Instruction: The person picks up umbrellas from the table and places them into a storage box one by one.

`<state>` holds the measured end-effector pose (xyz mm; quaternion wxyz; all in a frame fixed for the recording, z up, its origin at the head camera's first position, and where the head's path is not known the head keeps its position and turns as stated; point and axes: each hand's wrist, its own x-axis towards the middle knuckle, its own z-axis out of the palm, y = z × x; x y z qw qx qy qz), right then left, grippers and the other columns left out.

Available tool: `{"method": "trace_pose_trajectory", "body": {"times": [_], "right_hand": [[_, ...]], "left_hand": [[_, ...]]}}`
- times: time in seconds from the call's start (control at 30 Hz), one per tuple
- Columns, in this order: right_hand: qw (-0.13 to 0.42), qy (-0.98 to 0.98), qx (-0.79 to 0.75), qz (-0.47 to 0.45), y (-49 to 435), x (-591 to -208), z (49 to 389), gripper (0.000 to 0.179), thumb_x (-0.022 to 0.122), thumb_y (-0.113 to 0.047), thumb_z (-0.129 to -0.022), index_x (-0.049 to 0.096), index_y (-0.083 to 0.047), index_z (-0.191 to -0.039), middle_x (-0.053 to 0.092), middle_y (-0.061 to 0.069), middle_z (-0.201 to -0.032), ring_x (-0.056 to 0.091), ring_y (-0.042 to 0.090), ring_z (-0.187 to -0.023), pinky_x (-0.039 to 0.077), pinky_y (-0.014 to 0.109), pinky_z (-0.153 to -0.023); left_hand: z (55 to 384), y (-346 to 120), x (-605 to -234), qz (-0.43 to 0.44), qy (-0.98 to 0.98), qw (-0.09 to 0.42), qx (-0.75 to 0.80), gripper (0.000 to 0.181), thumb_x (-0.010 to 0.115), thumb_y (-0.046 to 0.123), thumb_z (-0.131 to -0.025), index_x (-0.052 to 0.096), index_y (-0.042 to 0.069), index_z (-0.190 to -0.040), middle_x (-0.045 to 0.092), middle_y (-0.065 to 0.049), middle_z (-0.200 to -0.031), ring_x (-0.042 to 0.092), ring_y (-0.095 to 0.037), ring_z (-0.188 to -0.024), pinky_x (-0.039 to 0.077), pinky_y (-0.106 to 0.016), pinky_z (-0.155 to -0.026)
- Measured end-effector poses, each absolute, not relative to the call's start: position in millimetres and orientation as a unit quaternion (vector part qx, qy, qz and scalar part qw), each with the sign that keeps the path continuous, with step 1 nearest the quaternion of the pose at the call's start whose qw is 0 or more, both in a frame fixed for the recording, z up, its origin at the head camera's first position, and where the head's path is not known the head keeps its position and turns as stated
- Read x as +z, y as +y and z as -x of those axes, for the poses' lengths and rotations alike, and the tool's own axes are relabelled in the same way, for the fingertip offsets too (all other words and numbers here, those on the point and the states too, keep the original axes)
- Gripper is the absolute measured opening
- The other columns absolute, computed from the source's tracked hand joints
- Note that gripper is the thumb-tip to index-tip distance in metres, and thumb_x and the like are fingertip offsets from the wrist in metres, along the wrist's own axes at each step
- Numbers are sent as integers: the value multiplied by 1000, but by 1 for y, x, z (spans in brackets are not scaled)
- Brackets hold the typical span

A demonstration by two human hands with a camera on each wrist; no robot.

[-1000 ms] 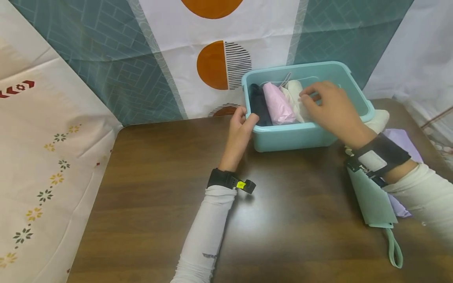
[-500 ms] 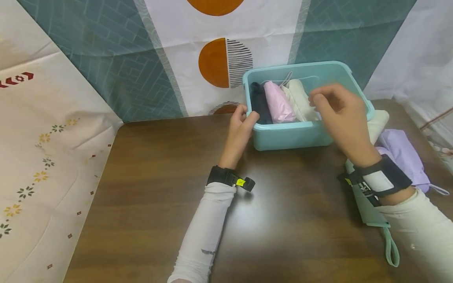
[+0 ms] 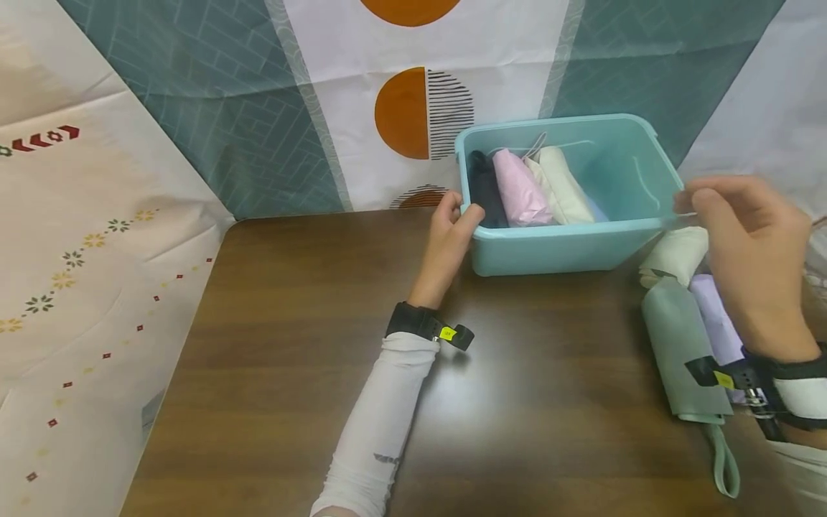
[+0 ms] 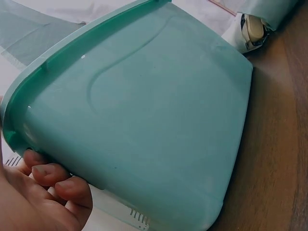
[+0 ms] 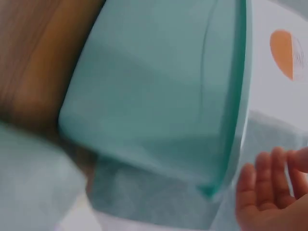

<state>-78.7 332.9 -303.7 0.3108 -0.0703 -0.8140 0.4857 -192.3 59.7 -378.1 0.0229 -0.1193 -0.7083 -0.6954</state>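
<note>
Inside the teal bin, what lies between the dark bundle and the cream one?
The pink bundle lies between the dark bundle and the cream bundle in the teal bin, as the head view shows.

The bin (image 3: 543, 251) is pale teal; within it are a black bundle (image 3: 486, 190), a pink bundle (image 3: 519, 190) and a cream bundle (image 3: 563, 188); right of it, an off-white roll (image 3: 678, 251), a sage-green roll (image 3: 681, 345) and a lilac roll (image 3: 714, 312); under it, a brown wood-grain table (image 3: 310, 323); behind it, a curtain (image 3: 220, 122) with brick-like teal and a white panel (image 3: 504, 43) (its middle circle (image 3: 407, 113) half orange, half black-striped); left of it, a cream cloth (image 3: 148, 287) with yellow and green flowers (image 3: 94, 240).
</note>
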Motion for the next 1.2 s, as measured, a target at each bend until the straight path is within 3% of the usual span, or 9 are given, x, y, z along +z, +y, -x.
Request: {"method": "trace_pose_trajectory", "body": {"times": [0.27,0.53,0.9,0.93,1.1,1.17,1.2], "right_hand": [[185,-855,470,120,375,-322,66,31,54,-23,-99,62,-12,-127,56,0,-123,57,7,-96,39,15,-81],[134,-884,426,139,388,-338,57,35,56,-27,-98,59,-18,-131,56,-3,-119,58,0,-85,37,15,-72],[58,-921,368,114,398,-355,46,50,54,-39,-98,47,-12,-139,47,6,-128,56,-6,-85,40,12,-64],[54,-923,366,109,398,-355,45,50,54,-38,-98,46,-12,-139,46,8,-129,55,-4,-87,41,11,-64],[26,-939,332,90,396,-354,46,54,52,-38,-98,42,-6,-141,41,23,-138,48,36,-111,44,19,-61],[19,-944,318,80,396,-355,47,55,52,-38,-98,42,-4,-141,39,26,-138,44,51,-112,42,19,-60],[18,-947,314,72,397,-355,47,54,52,-37,-99,42,-3,-140,39,27,-139,44,52,-112,41,17,-60]], "left_hand": [[192,56,-379,117,-708,21,-697,19,52,27,-86,45,11,-94,40,-8,-72,41,-21,-64,34,-27,-57],[193,55,-380,117,-707,22,-697,19,52,27,-86,46,11,-95,41,-8,-72,41,-21,-63,34,-27,-57],[192,59,-379,125,-704,23,-699,20,52,27,-86,46,11,-94,40,-8,-71,40,-20,-62,33,-27,-55],[192,59,-379,126,-703,22,-699,19,52,27,-86,45,11,-94,40,-9,-71,39,-21,-61,33,-27,-55],[193,60,-378,123,-703,25,-700,19,52,27,-85,45,10,-93,40,-8,-71,39,-21,-62,33,-28,-56],[193,60,-378,121,-703,24,-700,19,53,27,-86,46,11,-93,40,-8,-71,39,-21,-62,33,-28,-56],[193,60,-378,121,-703,23,-701,19,53,27,-86,46,11,-94,40,-8,-71,39,-21,-62,32,-28,-56]]}}
